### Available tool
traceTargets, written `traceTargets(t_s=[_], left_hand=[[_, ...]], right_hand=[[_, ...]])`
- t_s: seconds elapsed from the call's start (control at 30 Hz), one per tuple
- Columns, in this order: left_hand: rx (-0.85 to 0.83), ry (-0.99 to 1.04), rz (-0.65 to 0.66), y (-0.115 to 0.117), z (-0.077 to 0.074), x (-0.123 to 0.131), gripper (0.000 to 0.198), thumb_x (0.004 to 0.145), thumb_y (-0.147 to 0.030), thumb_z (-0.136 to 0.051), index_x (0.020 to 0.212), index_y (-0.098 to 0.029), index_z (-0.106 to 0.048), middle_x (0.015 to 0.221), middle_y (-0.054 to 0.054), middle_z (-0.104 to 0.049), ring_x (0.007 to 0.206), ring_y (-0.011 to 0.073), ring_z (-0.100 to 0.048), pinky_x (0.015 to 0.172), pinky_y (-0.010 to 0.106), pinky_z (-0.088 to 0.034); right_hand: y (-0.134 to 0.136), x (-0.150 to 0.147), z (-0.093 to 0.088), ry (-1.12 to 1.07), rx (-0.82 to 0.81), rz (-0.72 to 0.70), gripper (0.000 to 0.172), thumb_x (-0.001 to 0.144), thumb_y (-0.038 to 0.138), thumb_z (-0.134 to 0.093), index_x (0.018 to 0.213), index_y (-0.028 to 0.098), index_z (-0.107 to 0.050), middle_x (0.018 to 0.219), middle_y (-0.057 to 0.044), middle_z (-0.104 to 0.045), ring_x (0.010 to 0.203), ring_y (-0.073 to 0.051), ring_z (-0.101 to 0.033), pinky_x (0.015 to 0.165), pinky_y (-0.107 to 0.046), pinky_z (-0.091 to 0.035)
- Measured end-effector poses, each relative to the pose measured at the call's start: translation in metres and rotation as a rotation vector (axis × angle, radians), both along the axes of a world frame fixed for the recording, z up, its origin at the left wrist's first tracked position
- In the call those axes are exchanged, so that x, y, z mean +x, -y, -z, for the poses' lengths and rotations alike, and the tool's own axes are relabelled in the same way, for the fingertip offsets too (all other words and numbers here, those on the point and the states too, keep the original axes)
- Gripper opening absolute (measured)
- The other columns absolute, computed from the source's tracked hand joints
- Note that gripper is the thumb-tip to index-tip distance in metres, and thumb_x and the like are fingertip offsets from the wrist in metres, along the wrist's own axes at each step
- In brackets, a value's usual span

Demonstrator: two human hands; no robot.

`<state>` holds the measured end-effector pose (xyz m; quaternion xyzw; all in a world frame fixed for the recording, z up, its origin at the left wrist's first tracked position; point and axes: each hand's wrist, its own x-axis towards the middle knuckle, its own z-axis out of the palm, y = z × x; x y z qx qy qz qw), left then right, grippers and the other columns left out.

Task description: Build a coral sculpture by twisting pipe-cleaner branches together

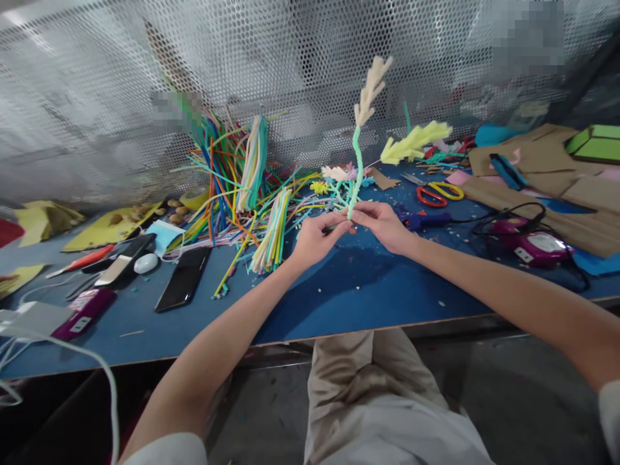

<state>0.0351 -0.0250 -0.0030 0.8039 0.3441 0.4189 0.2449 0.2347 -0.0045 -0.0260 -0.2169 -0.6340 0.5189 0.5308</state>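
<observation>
A pipe-cleaner flower stem (pixel 357 161), wound in light green, stands upright above the blue table (pixel 339 290). A cream fuzzy spike tops it and a yellow fuzzy branch (pixel 414 143) sticks out to the right. My left hand (pixel 314 240) pinches the bottom end of the stem. My right hand (pixel 382 225) grips the same lower end from the right, its fingertips touching those of the left hand.
A heap of coloured pipe cleaners (pixel 242 187) lies behind my left hand. Red-and-yellow scissors (pixel 436 192), a blue glue gun (pixel 419 219), a purple device (pixel 530 247) with black cable, and cardboard (pixel 542 174) sit right. Phones (pixel 184 279), a mask, and a red cutter (pixel 82 261) lie left. Perforated metal screen behind.
</observation>
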Motion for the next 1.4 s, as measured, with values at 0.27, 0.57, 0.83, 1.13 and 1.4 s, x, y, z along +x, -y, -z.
traceTargets(t_s=[0.27,0.57,0.83,1.13,1.4], left_hand=[[0.472,-0.249,-0.188,-0.007,0.01,-0.002,0.027,0.106,-0.037,-0.06,0.108,-0.02,-0.081,0.084,0.005,-0.078,0.073,0.0157,-0.067,0.076,0.03,-0.054],[0.193,-0.132,-0.101,-0.003,0.003,0.0,0.036,0.106,-0.045,-0.059,0.099,-0.019,-0.083,0.095,0.005,-0.083,0.078,0.0164,-0.073,0.078,0.029,-0.056],[0.448,-0.264,-0.119,-0.011,0.009,-0.007,0.034,0.108,-0.041,-0.056,0.101,-0.019,-0.081,0.089,0.007,-0.08,0.08,0.018,-0.072,0.079,0.031,-0.056],[0.596,-0.544,-0.134,-0.018,0.005,-0.011,0.035,0.113,-0.038,-0.043,0.109,-0.018,-0.072,0.096,0.009,-0.079,0.083,0.02,-0.069,0.082,0.035,-0.055],[0.406,-0.426,-0.129,-0.015,0.007,-0.007,0.038,0.114,-0.039,-0.038,0.11,-0.019,-0.07,0.085,0.003,-0.077,0.079,0.0173,-0.072,0.076,0.029,-0.052]], right_hand=[[0.003,-0.004,-0.001,0.144,0.205,0.439,0.036,0.084,0.058,-0.081,0.076,0.023,-0.075,0.082,-0.002,-0.07,0.072,-0.016,-0.058,0.067,-0.033,-0.045],[-0.001,0.0,0.001,0.209,0.247,0.326,0.043,0.094,0.062,-0.07,0.076,0.023,-0.076,0.083,-0.003,-0.066,0.086,-0.02,-0.06,0.08,-0.035,-0.048],[0.004,0.0,-0.004,0.218,0.269,0.346,0.035,0.094,0.057,-0.072,0.085,0.025,-0.08,0.083,-0.002,-0.068,0.089,-0.021,-0.062,0.088,-0.038,-0.048],[0.008,0.002,-0.009,0.381,0.456,0.653,0.025,0.094,0.047,-0.076,0.082,0.026,-0.081,0.089,-0.004,-0.076,0.09,-0.024,-0.065,0.09,-0.044,-0.046],[0.005,0.001,-0.004,0.366,0.398,0.607,0.02,0.095,0.04,-0.074,0.082,0.025,-0.077,0.094,-0.004,-0.075,0.098,-0.025,-0.063,0.096,-0.044,-0.043]])
